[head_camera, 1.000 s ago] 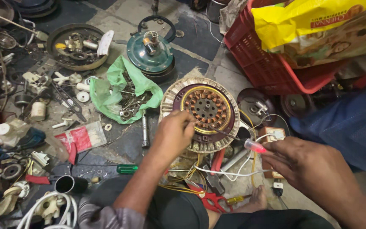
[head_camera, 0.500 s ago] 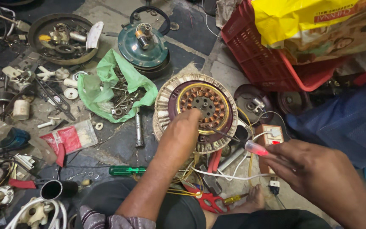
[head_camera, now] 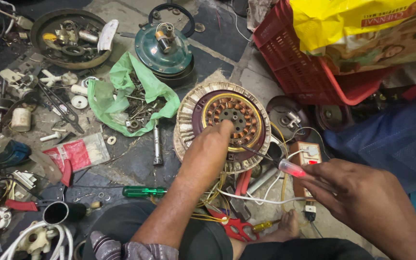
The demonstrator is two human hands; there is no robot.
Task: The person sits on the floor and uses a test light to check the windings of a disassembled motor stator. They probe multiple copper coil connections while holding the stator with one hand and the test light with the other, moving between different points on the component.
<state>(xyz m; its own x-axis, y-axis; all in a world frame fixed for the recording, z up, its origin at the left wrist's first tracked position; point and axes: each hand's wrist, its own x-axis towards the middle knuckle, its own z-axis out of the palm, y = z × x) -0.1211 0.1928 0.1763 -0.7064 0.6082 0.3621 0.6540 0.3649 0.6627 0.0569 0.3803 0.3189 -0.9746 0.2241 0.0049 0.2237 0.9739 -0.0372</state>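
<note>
Copper windings lie bared on the fan stator [head_camera: 225, 125]: left hand [head_camera: 208, 154] steadies it, fingers together, while right hand [head_camera: 362, 192] fingers clamp the red-handled tester screwdriver [head_camera: 278, 162] probing its edge, reassembly seemingly not begun.

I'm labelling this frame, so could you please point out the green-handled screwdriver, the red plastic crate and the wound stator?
green-handled screwdriver [head_camera: 143, 191], head view, on its translucent handle.
red plastic crate [head_camera: 292, 62], head view, on its slatted side wall.
wound stator [head_camera: 239, 113], head view, on the copper coils.

Light: even, moderately bright overhead | Shadows: soft, short | Glare: none | Focus: sharp centre | Edges: wide-angle stretch, darker left corners
</note>
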